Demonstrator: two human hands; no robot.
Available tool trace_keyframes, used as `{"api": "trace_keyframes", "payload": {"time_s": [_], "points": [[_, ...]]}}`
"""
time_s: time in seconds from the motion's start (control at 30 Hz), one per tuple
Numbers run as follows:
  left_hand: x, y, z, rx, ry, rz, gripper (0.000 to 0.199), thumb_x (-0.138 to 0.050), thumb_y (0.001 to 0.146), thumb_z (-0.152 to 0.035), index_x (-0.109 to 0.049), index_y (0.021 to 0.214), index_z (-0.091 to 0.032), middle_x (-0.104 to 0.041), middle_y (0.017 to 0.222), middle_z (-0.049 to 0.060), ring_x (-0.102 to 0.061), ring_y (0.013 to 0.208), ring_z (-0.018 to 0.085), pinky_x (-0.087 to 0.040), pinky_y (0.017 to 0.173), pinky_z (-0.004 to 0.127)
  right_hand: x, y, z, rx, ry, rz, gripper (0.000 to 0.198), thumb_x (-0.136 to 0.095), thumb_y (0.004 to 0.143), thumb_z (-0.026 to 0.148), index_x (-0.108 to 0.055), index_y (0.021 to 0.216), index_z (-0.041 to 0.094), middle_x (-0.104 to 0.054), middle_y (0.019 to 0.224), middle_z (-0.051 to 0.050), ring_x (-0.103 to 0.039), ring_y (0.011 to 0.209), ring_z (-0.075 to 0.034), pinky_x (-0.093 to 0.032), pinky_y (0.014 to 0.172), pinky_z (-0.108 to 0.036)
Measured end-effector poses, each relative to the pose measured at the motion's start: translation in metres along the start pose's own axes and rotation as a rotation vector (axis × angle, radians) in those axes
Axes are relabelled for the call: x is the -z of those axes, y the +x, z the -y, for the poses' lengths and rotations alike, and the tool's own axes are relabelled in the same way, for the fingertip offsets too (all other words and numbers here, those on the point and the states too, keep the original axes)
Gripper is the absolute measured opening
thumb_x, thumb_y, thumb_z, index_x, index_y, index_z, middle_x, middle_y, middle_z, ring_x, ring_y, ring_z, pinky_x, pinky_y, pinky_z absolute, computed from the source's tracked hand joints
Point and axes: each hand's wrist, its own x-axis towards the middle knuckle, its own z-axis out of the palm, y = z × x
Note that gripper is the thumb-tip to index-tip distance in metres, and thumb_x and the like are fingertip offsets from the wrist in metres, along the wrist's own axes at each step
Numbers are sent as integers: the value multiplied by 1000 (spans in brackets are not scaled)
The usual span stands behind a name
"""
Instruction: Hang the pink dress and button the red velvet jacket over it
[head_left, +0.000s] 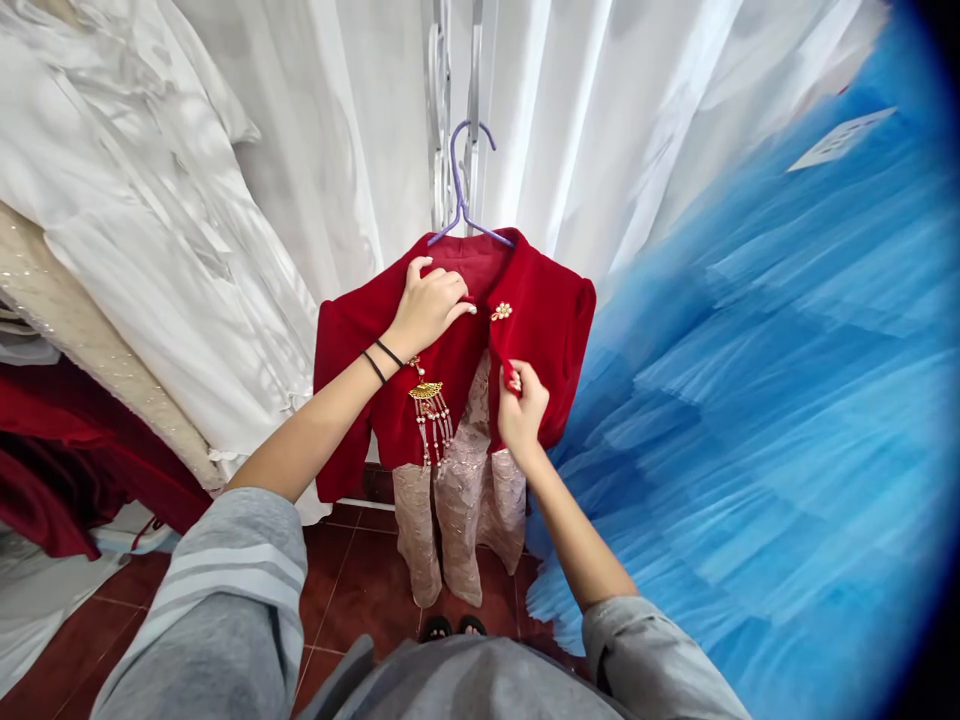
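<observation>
A red velvet jacket (pixel 551 300) hangs on a purple hanger (pixel 459 180), its front partly parted. My left hand (pixel 435 305) is closed on the jacket's left-side front edge near the collar, thumb and fingers pinching the cloth. Lower on the opposite front edge, my right hand (pixel 523 408) grips the fabric beside a small ornament. A gold flower-shaped button (pixel 501 312) sits on the right-side panel. Below my left wrist dangles a gold fan-shaped pendant (pixel 426 390) with beaded tassels. Pale pink patterned fabric (pixel 459 500) hangs beneath the jacket.
White garments (pixel 150 200) hang at the left, with dark red fabric (pixel 82 440) below them. A blue tulle dress (pixel 787 400) fills the right side. White curtains (pixel 390 120) and a metal rack (pixel 474 80) stand behind. The floor (pixel 360 590) is red tile.
</observation>
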Motion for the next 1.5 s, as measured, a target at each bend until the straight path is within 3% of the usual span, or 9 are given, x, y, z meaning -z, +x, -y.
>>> {"api": "trace_keyframes", "payload": {"time_s": [0.17, 0.37, 0.6, 0.7, 0.83, 1.03, 1.13, 1.33, 1.5], "points": [[-6, 10, -7, 133, -86, -82, 13, -55, 93, -26, -64, 88, -18, -68, 98, 5, -60, 97, 22, -25, 110, 46, -44, -30, 49, 132, 194, 167, 36, -41, 90, 27, -58, 121, 19, -70, 104, -10, -67, 93, -23, -58, 86, -40], [-10, 2, -10, 77, -38, -68, 17, -49, 96, -23, -65, 100, -18, -68, 112, 8, -58, 112, 24, -23, 114, 45, -117, -17, 14, 127, 182, 450, 54, -45, 89, 24, -43, 141, 8, -51, 142, -21, -46, 137, -28, -41, 117, -47], [-46, -65, -14, 3, 91, -82, 49, -53, 95, -41, -51, 140, -21, -48, 148, 18, -40, 140, 33, -25, 116, 48, -90, -71, 6, 221, 134, 478, 39, -45, 89, 27, -59, 126, 24, -64, 127, -10, -57, 125, -28, -43, 116, -50], [-55, -87, -5, 98, 139, -65, 47, -48, 98, -34, -49, 142, -18, -51, 145, 21, -48, 133, 32, -32, 111, 49, -58, -108, -25, 20, 152, 146, 34, -55, 86, 39, -58, 120, 35, -65, 126, -4, -59, 123, -29, -40, 116, -55], [-45, -96, 8, 180, 111, -45, 40, -49, 97, -41, -63, 123, -14, -68, 116, 18, -61, 107, 30, -45, 93, 41, -3, -113, -98, -731, 329, -378, 37, -55, 84, 51, -56, 107, 23, -67, 111, -10, -60, 117, -27, -42, 110, -54], [-11, -89, 8, 331, -146, -32, 30, -43, 98, -35, -69, 95, -19, -74, 95, 8, -65, 90, 22, -47, 81, 32, 37, -91, -162, -1149, 983, -154, 22, -71, 72, 39, -59, 79, 21, -72, 81, -2, -68, 72, -17, -58, 72, -35], [-8, -84, 9, 400, -205, 21, 29, -45, 97, -37, -68, 90, -21, -73, 84, 5, -65, 83, 21, -46, 72, 30, 23, -114, -167, -1195, 910, -193, 22, -74, 63, 31, -61, 78, 21, -70, 72, 1, -63, 59, -15, -55, 60, -29], [-18, -99, 24, 380, -278, -136, 34, -39, 100, -38, -68, 100, -20, -73, 99, 8, -66, 94, 21, -52, 86, 34, 15, -128, -155, -1119, 533, -371, 45, -74, 62, 40, -64, 100, 18, -67, 116, -14, -64, 108, -32, -55, 91, -47], [-42, -122, 24, 444, 8, -454, 38, -48, 96, -44, -65, 118, -19, -65, 121, 17, -59, 118, 30, -43, 107, 50, 10, -65, -88, -291, -151, -423, 88, -66, 77, 55, -31, 151, 20, -32, 156, -19, -27, 148, -36, -22, 120, -60]]}}
